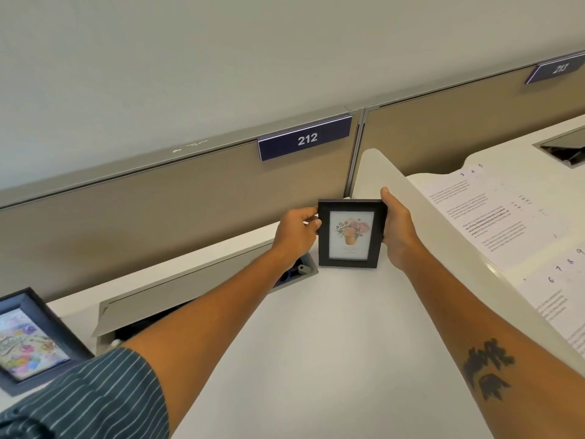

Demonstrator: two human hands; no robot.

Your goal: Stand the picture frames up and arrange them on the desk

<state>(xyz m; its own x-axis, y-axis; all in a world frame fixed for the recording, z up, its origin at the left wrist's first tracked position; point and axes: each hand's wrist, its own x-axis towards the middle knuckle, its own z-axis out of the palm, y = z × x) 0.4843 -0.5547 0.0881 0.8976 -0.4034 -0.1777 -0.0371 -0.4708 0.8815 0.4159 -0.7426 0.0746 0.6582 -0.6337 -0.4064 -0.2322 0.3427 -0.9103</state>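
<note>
Both hands hold a small black wooden picture frame with a flower print (349, 233) upright on the white desk (316, 343).

A second dark blue frame with a colourful print (31, 340) at 8 o'clock is cut off. Both arms reach forward, outstretched. The left hand (296, 233) pinches the left edge; the right hand (399, 228) grips the right edge, fingers behind hidden.

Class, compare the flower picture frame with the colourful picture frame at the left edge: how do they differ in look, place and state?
The flower frame is black, held upright by the left hand and right hand; the colourful frame is blue and untouched. It is cut off at the left edge; the flower frame shows whole. Both are rectangular and face the camera.
</note>
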